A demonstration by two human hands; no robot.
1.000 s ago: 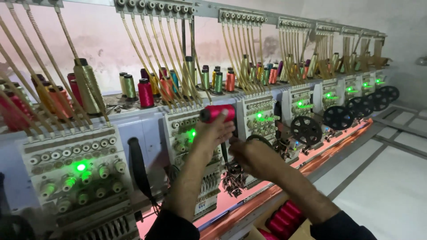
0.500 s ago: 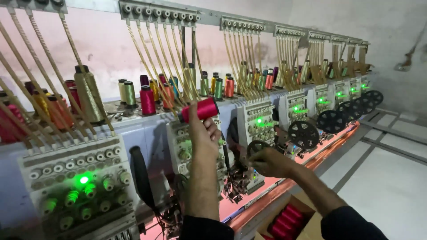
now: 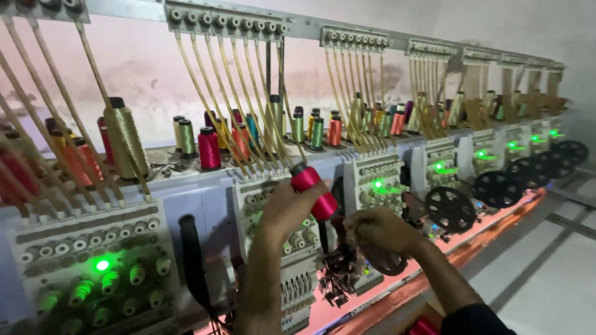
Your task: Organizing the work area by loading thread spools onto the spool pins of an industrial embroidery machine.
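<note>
Pink thread spool held at an embroidery head

The left hand (image 3: 282,214) gripped the pink spool (image 3: 315,192) tilted; the right hand (image 3: 379,229) pinched closed beside it, seemingly on its thread end.

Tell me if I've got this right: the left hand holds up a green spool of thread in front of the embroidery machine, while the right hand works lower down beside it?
Not quite: the head view shows the left hand holding a pink spool, not green. The right hand is indeed lower, beside it.
</note>
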